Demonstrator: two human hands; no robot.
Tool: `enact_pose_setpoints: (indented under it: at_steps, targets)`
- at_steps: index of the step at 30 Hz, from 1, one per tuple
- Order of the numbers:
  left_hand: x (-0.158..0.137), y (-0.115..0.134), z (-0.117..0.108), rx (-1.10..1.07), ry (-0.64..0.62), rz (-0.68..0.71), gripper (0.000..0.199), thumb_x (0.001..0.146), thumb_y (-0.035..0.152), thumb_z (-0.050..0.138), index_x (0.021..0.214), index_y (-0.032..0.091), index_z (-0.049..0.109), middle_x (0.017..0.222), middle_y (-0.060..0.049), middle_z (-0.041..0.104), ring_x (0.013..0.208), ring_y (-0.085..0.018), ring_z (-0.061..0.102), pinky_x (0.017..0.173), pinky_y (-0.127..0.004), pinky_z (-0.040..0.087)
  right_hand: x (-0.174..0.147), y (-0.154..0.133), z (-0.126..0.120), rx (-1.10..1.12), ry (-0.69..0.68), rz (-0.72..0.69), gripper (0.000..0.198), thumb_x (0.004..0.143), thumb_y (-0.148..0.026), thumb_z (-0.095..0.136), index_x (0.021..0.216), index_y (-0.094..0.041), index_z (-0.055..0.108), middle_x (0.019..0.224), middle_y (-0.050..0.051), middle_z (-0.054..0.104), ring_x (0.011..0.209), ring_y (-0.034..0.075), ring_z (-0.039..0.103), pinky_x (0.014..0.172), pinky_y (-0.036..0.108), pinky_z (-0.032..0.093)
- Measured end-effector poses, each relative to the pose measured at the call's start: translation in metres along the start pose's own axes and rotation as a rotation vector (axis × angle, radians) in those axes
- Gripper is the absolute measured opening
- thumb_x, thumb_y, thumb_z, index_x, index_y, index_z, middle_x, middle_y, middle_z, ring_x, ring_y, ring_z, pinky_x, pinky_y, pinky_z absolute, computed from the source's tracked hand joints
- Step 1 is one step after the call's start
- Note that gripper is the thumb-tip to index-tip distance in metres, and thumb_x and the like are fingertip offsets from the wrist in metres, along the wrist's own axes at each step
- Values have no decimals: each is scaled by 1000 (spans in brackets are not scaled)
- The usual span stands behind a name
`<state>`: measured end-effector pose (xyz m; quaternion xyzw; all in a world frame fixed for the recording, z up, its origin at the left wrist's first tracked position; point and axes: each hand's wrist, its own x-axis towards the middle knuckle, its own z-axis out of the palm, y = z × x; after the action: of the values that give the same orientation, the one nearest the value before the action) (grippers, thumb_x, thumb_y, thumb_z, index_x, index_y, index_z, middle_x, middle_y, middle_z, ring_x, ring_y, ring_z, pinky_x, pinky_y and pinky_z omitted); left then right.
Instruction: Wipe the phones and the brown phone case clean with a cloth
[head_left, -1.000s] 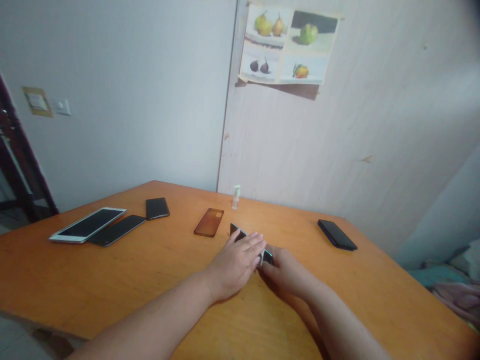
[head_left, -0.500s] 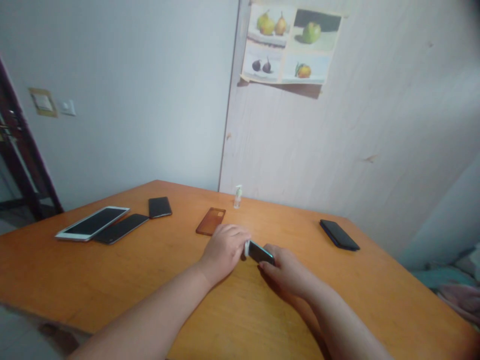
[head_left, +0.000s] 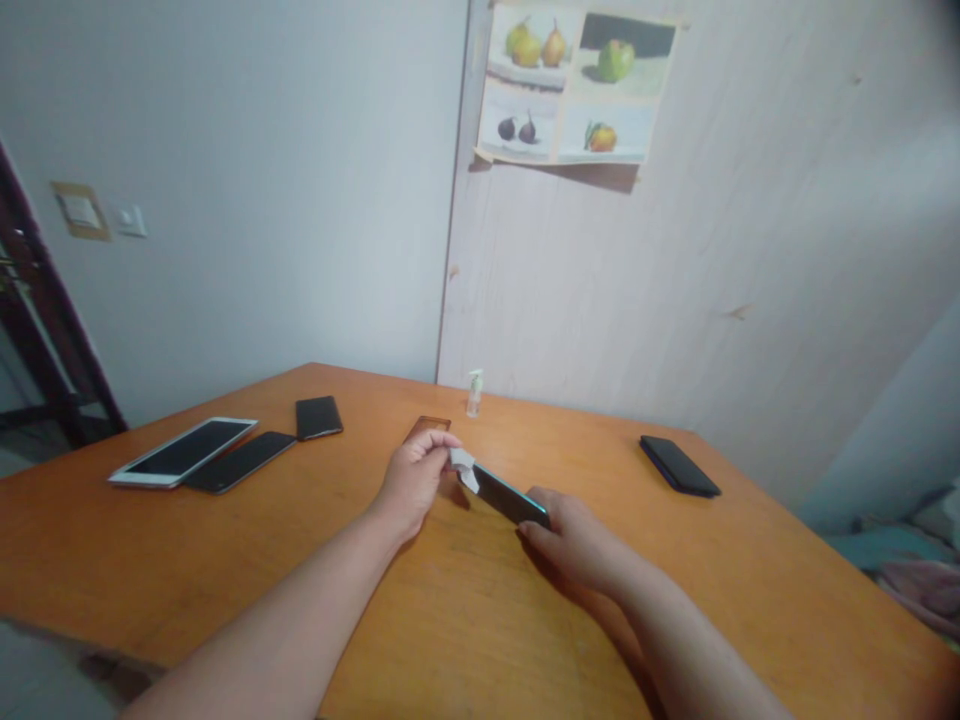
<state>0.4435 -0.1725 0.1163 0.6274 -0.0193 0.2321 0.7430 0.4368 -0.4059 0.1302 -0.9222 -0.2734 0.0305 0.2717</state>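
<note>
My right hand [head_left: 566,525] grips one end of a dark phone [head_left: 508,497], which is tilted above the table. In my left hand [head_left: 415,482] a crumpled white wipe [head_left: 466,468] is pinched between thumb and fingers, at the phone's far left end. Whether the wipe is cloth or paper I cannot tell. Behind my left hand lies a brown phone case [head_left: 431,424], partly covered by the hand. Just beyond, a small clear pump bottle [head_left: 474,394] stands upright.
On the left of the wooden table [head_left: 375,620] lie a white tablet [head_left: 187,450], a black phone [head_left: 244,462] overlapping its edge, and a smaller dark device [head_left: 319,417]. A black phone in a case [head_left: 679,466] lies at the right. Walls rise behind the table.
My left hand has slid left along the phone with the wipe, baring more of the phone and covering more of the brown case. The right hand keeps its grip in place.
</note>
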Motion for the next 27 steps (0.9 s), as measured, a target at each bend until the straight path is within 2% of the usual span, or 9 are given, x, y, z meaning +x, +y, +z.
enact_pose_setpoints:
  at_steps: [3,6,8,14,17,20,24,27]
  targets:
    - [-3,2,2,38,-10,9,19,76,24,62,90,14,69,76,-2,70,72,-14,64,70,-25,49,1,0,0,0,-5,-3,4,82,-25,55,84,-21,56,80,1,65,73,16,57,64,25,36]
    - [-7,1,7,24,-146,5,26,83,32,61,101,13,66,85,-5,72,77,-16,66,74,-29,52,1,-2,0,-6,-1,-7,3,81,-23,55,83,-21,56,78,0,64,71,16,56,62,25,35]
    - [-8,-2,9,100,-206,50,28,84,35,63,103,14,64,87,-6,72,77,-17,66,73,-30,53,1,-3,0,-1,-1,0,3,81,-23,55,82,-21,55,76,0,63,69,15,55,61,25,35]
    - [2,-15,0,579,-94,392,15,85,24,61,94,17,71,94,-6,66,89,-18,63,80,-33,52,1,-2,1,0,8,-5,4,82,-25,54,82,-21,55,77,0,63,70,16,56,61,25,35]
    - [7,-15,-7,702,-66,529,18,89,21,56,96,16,72,98,-8,66,94,-19,62,85,-36,51,2,1,2,3,6,-7,5,83,-26,54,83,-21,55,78,0,64,71,16,57,62,25,36]
    - [6,-12,-9,867,-92,647,23,91,19,51,104,18,71,103,-9,68,101,-23,60,91,-43,49,2,3,3,11,6,-7,5,83,-26,55,83,-21,54,77,0,64,71,16,57,62,25,36]
    - [-10,-5,0,1036,-184,713,31,92,16,49,116,21,67,121,-9,68,119,-29,54,99,-51,43,3,4,3,21,10,-16,4,83,-25,54,83,-21,54,76,0,64,70,16,57,62,25,36]
    - [-27,-1,12,1065,-339,740,37,92,13,46,126,21,61,132,-10,63,128,-27,51,104,-51,39,4,5,3,11,29,-39,4,81,-24,56,82,-20,56,77,0,64,71,16,56,63,25,37]
